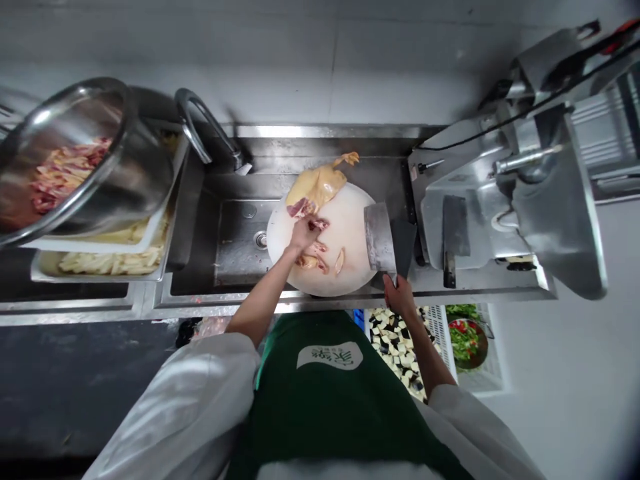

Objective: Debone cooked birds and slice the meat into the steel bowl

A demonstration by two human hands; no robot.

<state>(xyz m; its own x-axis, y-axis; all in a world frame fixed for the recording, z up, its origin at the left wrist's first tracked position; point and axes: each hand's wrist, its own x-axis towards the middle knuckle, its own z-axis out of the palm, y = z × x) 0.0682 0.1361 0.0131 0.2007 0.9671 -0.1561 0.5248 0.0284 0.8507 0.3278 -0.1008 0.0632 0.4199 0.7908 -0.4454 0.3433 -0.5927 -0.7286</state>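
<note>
On the round white cutting board [350,207] lies a large piece of plucked poultry [318,187], yellow-skinned, its foot pointing to the back right and its cut red end toward me. My left hand [303,235] is closed on a small piece of meat [323,225] just in front of that cut end. Cut poultry pieces [313,260] lie below these fingers, and a thin strip [340,261] rests apart from them. My right hand [399,295] grips the handle of a cleaver [379,237], whose broad blade is over the board's right edge.
The board sits over a steel sink [240,227] with a faucet [210,127]. At left, a steel bowl [145,180] of sliced meat stands on trays. At right are a second cleaver [455,230] and a slicing machine [560,193]. Cut eggplant [395,340] is in a crate below.
</note>
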